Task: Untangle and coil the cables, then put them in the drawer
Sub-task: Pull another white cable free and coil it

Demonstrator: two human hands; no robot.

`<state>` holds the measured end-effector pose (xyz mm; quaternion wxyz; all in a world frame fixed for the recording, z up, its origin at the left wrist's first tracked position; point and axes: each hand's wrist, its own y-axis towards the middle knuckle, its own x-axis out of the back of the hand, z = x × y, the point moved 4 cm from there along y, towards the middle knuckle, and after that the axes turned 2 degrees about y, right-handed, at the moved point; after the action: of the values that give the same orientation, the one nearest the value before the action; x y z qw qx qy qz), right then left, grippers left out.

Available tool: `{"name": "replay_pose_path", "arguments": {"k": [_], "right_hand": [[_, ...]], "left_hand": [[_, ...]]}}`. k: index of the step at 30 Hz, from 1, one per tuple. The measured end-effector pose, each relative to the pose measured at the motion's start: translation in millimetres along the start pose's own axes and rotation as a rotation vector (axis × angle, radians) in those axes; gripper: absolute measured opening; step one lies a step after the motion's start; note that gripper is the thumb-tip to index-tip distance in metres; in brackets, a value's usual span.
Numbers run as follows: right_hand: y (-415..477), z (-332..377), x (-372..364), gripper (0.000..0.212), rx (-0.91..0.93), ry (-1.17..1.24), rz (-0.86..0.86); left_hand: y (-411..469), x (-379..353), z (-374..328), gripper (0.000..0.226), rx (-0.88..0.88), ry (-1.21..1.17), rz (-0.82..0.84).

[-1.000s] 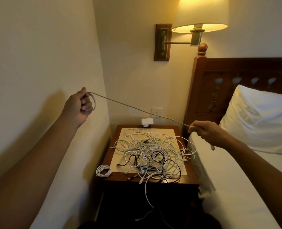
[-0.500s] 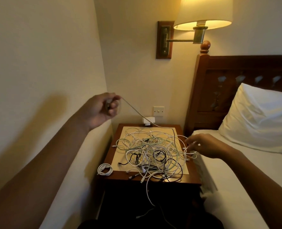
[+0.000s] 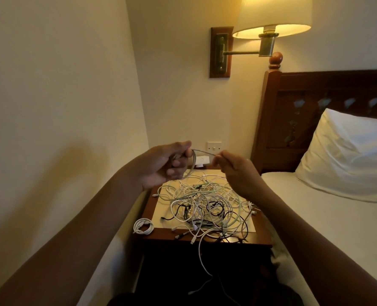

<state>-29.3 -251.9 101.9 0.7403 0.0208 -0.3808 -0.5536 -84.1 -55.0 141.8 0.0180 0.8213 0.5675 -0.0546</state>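
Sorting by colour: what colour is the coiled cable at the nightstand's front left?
The coiled cable is white; the head view shows it.

Tangled white, green and black cable pile (image 3: 205,202) covered most of dark wooden nightstand (image 3: 161,234); small coiled white cable (image 3: 143,226) took front-left corner. Cream wall (image 3: 61,96) hemmed left, white bed (image 3: 315,217) right; air above was open.
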Motion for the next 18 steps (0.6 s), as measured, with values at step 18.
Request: {"name": "replay_pose_path", "arguments": {"k": [18], "right_hand": [[0.8,70.4,2.0,0.015,0.144,-0.406,0.302]], "left_hand": [[18.5,-0.4,32.5,0.035,-0.126,0.589,-0.174]]}}
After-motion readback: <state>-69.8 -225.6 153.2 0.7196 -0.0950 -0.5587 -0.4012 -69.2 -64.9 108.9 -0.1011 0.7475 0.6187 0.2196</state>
